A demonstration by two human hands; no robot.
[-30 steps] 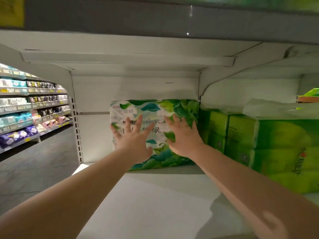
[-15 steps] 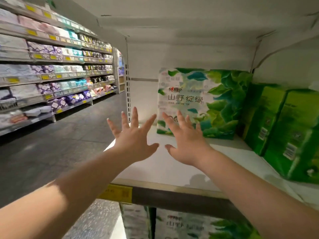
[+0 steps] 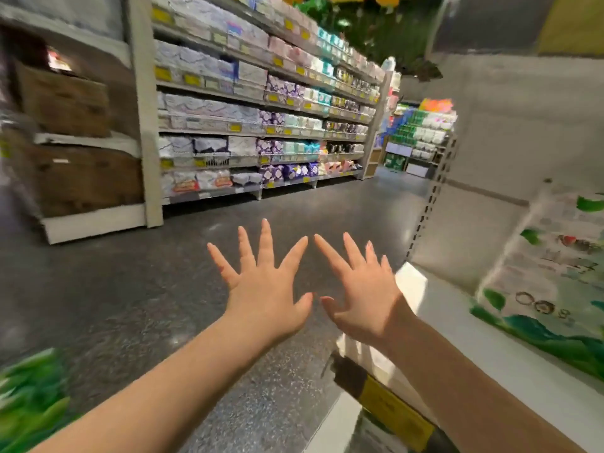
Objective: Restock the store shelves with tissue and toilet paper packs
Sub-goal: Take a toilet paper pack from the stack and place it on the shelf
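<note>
Tissue pack (image 3: 542, 279) stands upright on the white shelf (image 3: 510, 361) at the right edge of the view, partly cut off by the frame. Wrapper is white with green leaf shapes along the bottom and at the upper corner, and teal-green bands low down. The side facing the camera carries rows of small print, a few ring-shaped icons and a small red mark; motion blur makes the print unreadable, so no brand can be made out.

Left hand (image 3: 264, 289) and right hand (image 3: 362, 292) are both out in front, palms away, fingers straight and spread wide, holding nothing. Index fingertips nearly meet and the thumbs are close together. Left hand is over the dark speckled floor (image 3: 130, 305); right hand is over the shelf's front corner, clear of the pack.

Yellow price label (image 3: 397, 411) on the shelf's front edge; text not legible.

Blurred green packaging (image 3: 29, 397) at bottom left, can't tell what it is.

Across the aisle: a long shelving run (image 3: 261, 119) stocked with white, purple and teal packs, with yellow tags along the rails, too small to read. Brown cardboard boxes (image 3: 65, 103) sit in the bay left of it.
</note>
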